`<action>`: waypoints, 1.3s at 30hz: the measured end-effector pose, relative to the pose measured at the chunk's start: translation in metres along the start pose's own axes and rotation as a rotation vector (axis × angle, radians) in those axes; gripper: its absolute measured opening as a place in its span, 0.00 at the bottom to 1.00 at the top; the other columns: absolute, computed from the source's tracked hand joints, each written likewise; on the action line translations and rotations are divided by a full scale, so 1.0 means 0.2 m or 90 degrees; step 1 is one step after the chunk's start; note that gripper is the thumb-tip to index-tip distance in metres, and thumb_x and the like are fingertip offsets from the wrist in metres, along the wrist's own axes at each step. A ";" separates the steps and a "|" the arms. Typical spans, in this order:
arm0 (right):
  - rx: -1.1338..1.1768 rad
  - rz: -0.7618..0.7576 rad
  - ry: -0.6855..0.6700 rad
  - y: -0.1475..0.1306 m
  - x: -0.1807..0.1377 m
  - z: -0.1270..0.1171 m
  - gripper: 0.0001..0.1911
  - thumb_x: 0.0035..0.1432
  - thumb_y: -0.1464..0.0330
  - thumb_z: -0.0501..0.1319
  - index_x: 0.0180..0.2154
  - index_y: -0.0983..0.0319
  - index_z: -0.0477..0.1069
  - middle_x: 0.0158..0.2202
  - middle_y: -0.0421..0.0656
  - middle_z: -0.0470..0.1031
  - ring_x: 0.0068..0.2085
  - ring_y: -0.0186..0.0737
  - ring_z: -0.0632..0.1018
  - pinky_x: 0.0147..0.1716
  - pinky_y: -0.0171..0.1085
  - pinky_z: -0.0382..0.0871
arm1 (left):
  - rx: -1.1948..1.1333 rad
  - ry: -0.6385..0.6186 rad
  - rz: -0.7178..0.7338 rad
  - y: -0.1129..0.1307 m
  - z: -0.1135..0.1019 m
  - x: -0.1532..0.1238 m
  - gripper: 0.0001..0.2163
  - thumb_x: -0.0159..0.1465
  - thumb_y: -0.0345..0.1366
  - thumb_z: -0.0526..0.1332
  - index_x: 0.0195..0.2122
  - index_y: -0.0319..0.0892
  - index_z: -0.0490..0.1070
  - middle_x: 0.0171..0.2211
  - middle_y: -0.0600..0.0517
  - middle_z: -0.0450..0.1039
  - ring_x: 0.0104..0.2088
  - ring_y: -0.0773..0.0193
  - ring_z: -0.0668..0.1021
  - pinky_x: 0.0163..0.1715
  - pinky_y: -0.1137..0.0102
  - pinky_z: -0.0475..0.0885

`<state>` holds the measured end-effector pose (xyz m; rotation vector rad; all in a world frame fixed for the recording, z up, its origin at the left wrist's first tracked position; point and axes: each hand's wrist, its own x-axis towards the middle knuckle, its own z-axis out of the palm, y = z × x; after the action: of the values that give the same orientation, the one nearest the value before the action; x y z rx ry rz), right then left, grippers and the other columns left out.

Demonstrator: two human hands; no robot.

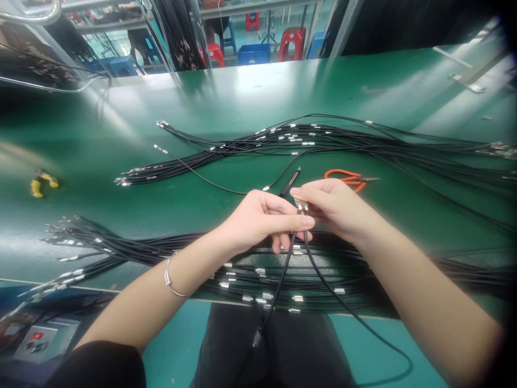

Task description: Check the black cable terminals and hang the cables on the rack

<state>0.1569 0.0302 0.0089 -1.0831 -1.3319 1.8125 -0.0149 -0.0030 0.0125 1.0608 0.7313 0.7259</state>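
At lower centre, two black cables (287,261) hang past the near edge of the green table (242,102), one leaving the bottom of the frame. At centre, the left hand (269,220) pinches them between thumb and fingers; the right hand (332,206) grips their tips, partly hiding them. Forearms cover parts of the near bundle (141,245); any print on its pale bands is unreadable. Orange-handled snips (355,177) lie just beyond. Green surface shows between the far bundle (230,146) and the back edge.

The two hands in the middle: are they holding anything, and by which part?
Yes, two black cable ends. The right hand pinches them at the metal tips; the left hand holds them just below.
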 end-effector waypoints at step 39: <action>0.020 0.005 -0.035 -0.02 -0.01 0.01 0.23 0.46 0.56 0.71 0.16 0.63 0.66 0.13 0.36 0.58 0.15 0.25 0.55 0.13 0.31 0.49 | 0.003 -0.011 -0.017 0.01 0.01 -0.01 0.12 0.53 0.41 0.72 0.26 0.35 0.78 0.25 0.47 0.78 0.17 0.71 0.75 0.13 0.79 0.68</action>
<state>0.1570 0.0280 0.0131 -1.0304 -1.3282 1.8743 -0.0140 -0.0049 0.0146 1.0590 0.7314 0.6917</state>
